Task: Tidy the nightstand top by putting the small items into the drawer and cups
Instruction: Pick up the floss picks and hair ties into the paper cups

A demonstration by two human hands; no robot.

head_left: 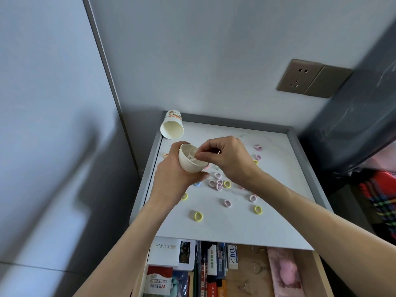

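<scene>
My left hand (171, 179) grips a small cream cup (189, 162) from below and lifts it above the white nightstand top (278, 221). My right hand (227, 157) hovers at the cup's rim with its fingertips pinched together; what they pinch is too small to tell. Pale items lie inside the cup. Several small hair ties in pink (227, 203), yellow (198, 216) and blue (196, 184) lie scattered over the top. A printed paper cup (172, 127) stands at the back left corner. The drawer (246, 273) below is pulled open.
The open drawer holds boxes (165, 252), an eraser (232, 257), cards and a pink item (286, 273). A wall socket (300, 77) sits on the wall behind. A dark padded headboard (353, 125) and colourful bedding (381, 194) are on the right.
</scene>
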